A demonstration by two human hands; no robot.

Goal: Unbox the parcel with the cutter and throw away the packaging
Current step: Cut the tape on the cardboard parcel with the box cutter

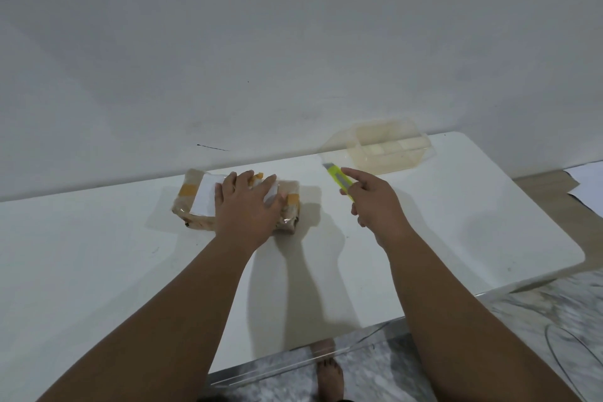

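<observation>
A small brown parcel wrapped in clear tape, with a white label and orange tape patches, lies on the white table. My left hand lies flat on top of the parcel, palm down, covering its middle. My right hand hovers to the right of the parcel and grips a yellow-green cutter. The cutter's tip points up and to the left, away from me, and a short bit of blade shows. The cutter is apart from the parcel.
A clear plastic container stands at the back right of the table, near the wall. The table's front edge runs diagonally below my arms. Beyond it are a marbled floor, a bare foot and a thin cable.
</observation>
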